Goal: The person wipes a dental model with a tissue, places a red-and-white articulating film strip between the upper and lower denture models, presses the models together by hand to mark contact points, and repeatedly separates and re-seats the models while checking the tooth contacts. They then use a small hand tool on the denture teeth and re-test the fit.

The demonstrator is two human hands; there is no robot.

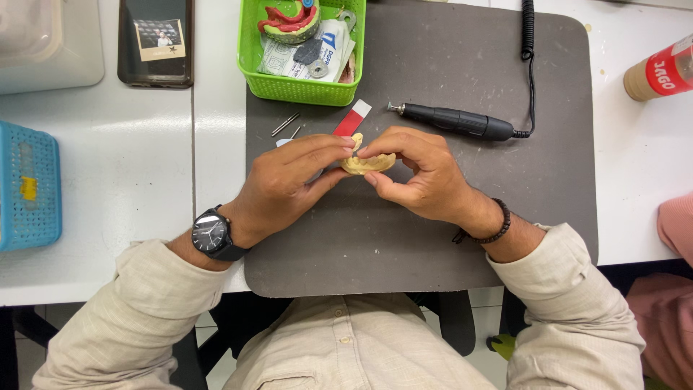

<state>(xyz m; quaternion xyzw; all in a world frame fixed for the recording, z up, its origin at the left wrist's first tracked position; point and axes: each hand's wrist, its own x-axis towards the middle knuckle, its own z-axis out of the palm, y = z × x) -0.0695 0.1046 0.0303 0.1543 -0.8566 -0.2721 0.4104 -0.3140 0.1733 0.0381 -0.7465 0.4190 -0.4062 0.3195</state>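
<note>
While both hands meet over the grey mat (433, 238) on the worktop, I see my left hand (289, 180) and right hand (415, 173) pinching a pale yellow dental cast (368, 163) between fingertips, just above the mat. Beyond it lies a black handpiece (455, 120), near a green basket (253, 54).

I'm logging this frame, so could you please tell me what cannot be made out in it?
- Small yellow tooth-shaped cast: its underside and ends, head view, covered by the fingers of the left hand and right hand.
- Green plastic basket: its far end, cut off by the top edge.
- Red-labelled cup: partly cut off by the right edge.
- Thin metal tools: too small to identify.
</note>
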